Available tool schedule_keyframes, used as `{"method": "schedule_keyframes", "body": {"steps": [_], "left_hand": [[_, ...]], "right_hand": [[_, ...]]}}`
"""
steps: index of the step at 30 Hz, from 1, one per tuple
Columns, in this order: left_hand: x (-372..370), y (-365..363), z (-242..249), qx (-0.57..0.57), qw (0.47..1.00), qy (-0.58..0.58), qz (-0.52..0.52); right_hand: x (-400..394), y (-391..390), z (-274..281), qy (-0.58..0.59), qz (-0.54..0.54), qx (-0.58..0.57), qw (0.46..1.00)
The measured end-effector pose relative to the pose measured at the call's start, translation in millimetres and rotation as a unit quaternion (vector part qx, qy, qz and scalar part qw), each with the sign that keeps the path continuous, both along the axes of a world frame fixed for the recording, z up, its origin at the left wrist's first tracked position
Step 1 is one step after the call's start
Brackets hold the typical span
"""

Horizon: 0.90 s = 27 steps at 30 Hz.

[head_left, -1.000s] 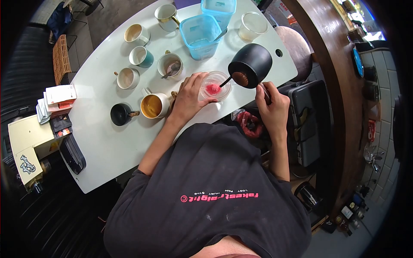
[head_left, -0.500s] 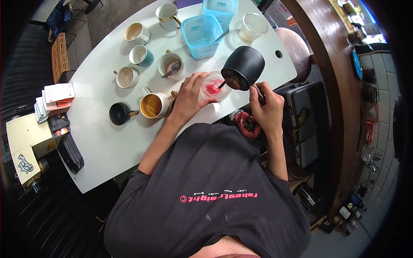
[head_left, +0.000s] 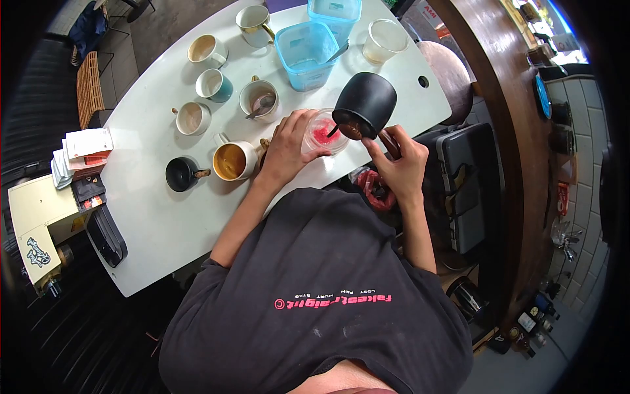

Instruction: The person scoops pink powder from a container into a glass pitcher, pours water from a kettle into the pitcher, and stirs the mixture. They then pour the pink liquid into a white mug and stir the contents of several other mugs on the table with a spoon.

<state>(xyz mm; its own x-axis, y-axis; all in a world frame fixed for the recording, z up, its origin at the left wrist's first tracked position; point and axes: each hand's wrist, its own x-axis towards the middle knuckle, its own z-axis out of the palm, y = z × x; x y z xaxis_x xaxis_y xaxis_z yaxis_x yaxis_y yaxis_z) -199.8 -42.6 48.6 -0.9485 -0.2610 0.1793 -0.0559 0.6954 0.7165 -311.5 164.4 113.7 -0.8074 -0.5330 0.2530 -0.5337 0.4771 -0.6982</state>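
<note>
My left hand (head_left: pixel 287 146) is wrapped around the side of a clear glass (head_left: pixel 319 118) standing on the white table. Red, crushed-looking contents (head_left: pixel 323 135) show inside it. My right hand (head_left: pixel 405 163) grips the brown handle of a black pitcher (head_left: pixel 369 98), which is tipped over the glass. Brown shows inside the pitcher's mouth, and a thin dark streak runs from its rim down into the glass. Close by my left wrist stands a white mug (head_left: pixel 231 161) with an orange-brown drink. Behind my left hand is a mug (head_left: pixel 259 100) with a spoon in it.
Several used cups stand on the left of the white table (head_left: pixel 147 243), among them a black cup (head_left: pixel 182 174) and a teal cup (head_left: pixel 214 85). Beyond the glass are blue plastic containers (head_left: pixel 307 56) and a frosted tumbler (head_left: pixel 385 41). A black case (head_left: pixel 466 190) lies right of the table.
The black pitcher has shifted slightly left and toward me, still tipped over the glass. My right hand moved with it, its thumb now reaching nearer the pitcher's body. My left hand stays put.
</note>
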Motion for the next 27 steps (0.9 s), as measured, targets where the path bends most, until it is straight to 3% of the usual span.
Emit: {"method": "schedule_keyframes", "body": {"steps": [9,27], "left_hand": [[0.9,-2.5,-7.3,-0.018,1.000,0.011,-0.004],[1.1,-2.7,-6.8,-0.028,0.999,0.021,-0.009]], "right_hand": [[2.0,-5.4,-7.5,0.070,-0.001,-0.072,0.995],[0.8,-2.1,-6.7,0.132,0.029,-0.065,0.989]]}}
